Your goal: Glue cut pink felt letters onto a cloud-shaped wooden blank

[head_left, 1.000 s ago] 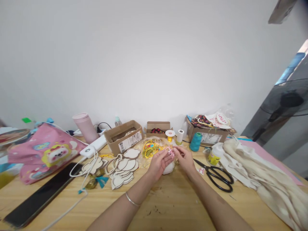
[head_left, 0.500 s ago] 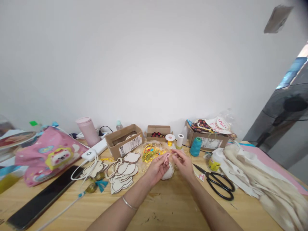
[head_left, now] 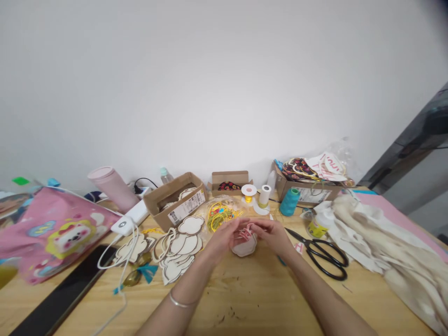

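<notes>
Loops of pink cord (head_left: pixel 246 232) stretch between my two hands, above the middle of the table. The fingers of my right hand (head_left: pixel 275 235) pinch the cord. My left hand (head_left: pixel 224 240) is curled around the other side of the cord, its fingertips partly hidden and blurred. Just under the hands lies a white scalloped fabric piece (head_left: pixel 244 248), partly covered by them. Behind my left hand sits a tangle of yellow and green cords (head_left: pixel 221 215) on clear plastic. To the left are several cream scalloped pieces (head_left: pixel 180 249) in a loose pile.
Black scissors (head_left: pixel 324 254) and a glue bottle (head_left: pixel 320 223) lie right of my forearm. A teal thread cone (head_left: pixel 289 202), a yellow spool (head_left: pixel 248 192) and cardboard boxes (head_left: pixel 187 205) stand at the back. Left are a phone (head_left: pixel 66 294) and pink bag (head_left: pixel 63 228); cream cloth (head_left: pixel 395 252) lies right.
The pink cord now shows as loops between my hands, where only a small pink bit showed before. My hands have shifted slightly, and the view has tilted and moved a little.
</notes>
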{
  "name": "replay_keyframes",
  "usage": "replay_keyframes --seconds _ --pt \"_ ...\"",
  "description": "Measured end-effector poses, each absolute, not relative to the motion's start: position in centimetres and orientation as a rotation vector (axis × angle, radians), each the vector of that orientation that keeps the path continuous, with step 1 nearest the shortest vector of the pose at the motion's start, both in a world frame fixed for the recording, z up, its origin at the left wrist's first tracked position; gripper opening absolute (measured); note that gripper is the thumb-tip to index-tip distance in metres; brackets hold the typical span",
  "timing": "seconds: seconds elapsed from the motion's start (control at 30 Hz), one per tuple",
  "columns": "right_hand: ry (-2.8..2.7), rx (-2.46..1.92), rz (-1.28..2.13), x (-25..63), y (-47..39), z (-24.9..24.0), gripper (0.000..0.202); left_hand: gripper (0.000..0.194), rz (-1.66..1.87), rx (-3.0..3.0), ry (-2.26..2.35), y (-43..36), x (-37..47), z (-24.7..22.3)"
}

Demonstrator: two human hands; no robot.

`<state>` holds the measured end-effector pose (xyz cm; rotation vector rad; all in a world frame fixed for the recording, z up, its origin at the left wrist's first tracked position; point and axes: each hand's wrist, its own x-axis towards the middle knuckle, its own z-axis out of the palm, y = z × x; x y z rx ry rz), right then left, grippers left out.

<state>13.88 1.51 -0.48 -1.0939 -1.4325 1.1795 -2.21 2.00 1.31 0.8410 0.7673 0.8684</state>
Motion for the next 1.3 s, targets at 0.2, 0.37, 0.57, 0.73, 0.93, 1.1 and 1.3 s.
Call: replay_keyframes --seconds 0.2,0.37,0.57,0.73,0.93,1.1,1.3 --pt "-1.561 -1.081 1.152 14.1 1.8 -1.2 0.023 0.032 0.815 1.367 0.961 3.3 -2.4 0.5" --pt "-1.424 -1.142 1.193 13.6 1.5 -1.6 0.036 0.024 0.893 1.14 1.025 3.1 -2.1 0.1" --pt "-1.372 -1.176 1.186 13.3 1.7 -3.1 0.038 0.035 1.027 0.748 1.06 1.5 -2.6 -1.1" --pt "-1.693 -1.26 0.89 12.8 2.0 -3.2 0.029 0.034 0.962 0.766 1.153 0.2 -3.2 -0.9" --pt "-2.117 -1.342 0.551 12.5 2.6 -3.5 0.03 0.023 0.884 1.147 1.373 0.0 -5.1 -0.3" --pt "-2.01 -1.4 0.276 14.7 2.7 -3.0 0.027 0.016 0.999 1.736 1.34 0.6 -7.0 -1.7" --pt "-2.271 -1.369 0.063 15.9 2.3 -1.2 0.015 0.02 0.636 2.468 1.071 0.9 -5.4 -3.4"
